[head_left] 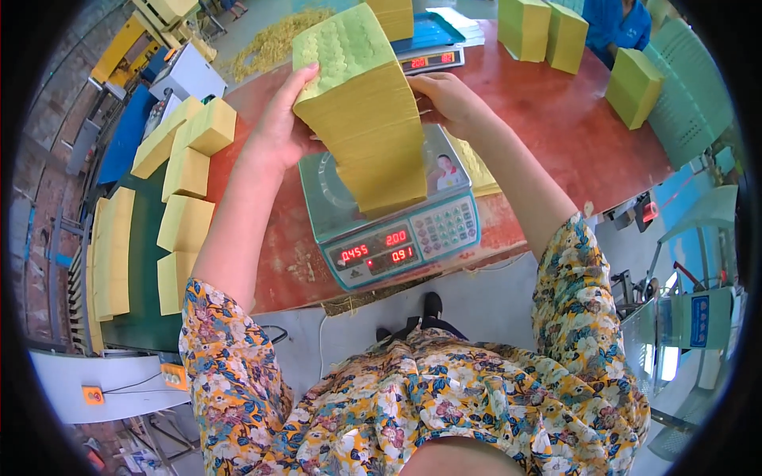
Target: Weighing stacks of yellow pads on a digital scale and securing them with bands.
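Observation:
A tall stack of yellow paper sheets (369,135) with a bumpy embossed top stands tilted over the pan of a digital scale (440,226). My left hand (282,119) grips the stack's left side, thumb near the top edge. Against its right side, my right hand (448,99) is closed with the fingers partly hidden behind the paper. The lower end of the stack meets the front of the pan; whether its full weight rests there I cannot tell. Red digits glow on the scale's display.
The scale stands near the front edge of a red table (548,135). To the left, a green conveyor belt (147,238) carries several yellow paper blocks (186,170). A second scale (432,59) is at the back. More blocks (635,87) stand at right, near a person in blue (615,24).

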Motion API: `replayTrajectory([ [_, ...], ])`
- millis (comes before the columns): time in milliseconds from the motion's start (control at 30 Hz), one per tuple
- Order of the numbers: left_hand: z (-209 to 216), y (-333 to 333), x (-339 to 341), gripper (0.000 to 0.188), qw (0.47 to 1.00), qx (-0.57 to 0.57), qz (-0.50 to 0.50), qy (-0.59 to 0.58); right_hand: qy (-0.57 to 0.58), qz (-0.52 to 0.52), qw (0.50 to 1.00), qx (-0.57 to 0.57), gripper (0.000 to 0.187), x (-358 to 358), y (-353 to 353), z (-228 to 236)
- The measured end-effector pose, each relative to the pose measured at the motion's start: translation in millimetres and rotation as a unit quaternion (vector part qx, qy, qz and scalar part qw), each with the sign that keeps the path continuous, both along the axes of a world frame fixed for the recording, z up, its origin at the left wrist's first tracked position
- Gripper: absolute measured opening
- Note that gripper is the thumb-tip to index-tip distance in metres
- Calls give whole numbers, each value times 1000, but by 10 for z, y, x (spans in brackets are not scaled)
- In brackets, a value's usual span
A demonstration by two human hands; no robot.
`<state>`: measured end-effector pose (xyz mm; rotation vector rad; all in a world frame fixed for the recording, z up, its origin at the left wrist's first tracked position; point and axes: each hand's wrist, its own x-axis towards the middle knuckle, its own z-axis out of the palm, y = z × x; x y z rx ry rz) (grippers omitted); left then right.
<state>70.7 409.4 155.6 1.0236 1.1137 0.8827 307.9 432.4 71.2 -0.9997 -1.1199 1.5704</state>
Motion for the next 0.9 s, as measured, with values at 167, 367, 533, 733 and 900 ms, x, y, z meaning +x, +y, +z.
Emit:
replayTrajectory([
  [167, 21, 7, -15, 76, 999, 1, 48, 6, 7, 27, 1000, 14, 28, -16, 100, -43],
  [367, 6, -117, -54, 74, 998, 22, 43, 43, -84, 19, 995, 51, 28, -59, -69, 30],
  [533, -110, -36, -232, 68, 996, 64, 21, 51, -104, 1, 992, 66, 32, -45, -29, -70],
  [733, -719, -209, -144, 51, 974, 85, 179, -107, 31, -99, 992, 68, 52, -268, -102, -427],
  [900, -1217, -269, 3, 42, 968, 139, 132, -162, 144, -105, 977, 113, 62, -622, -48, -651],
])
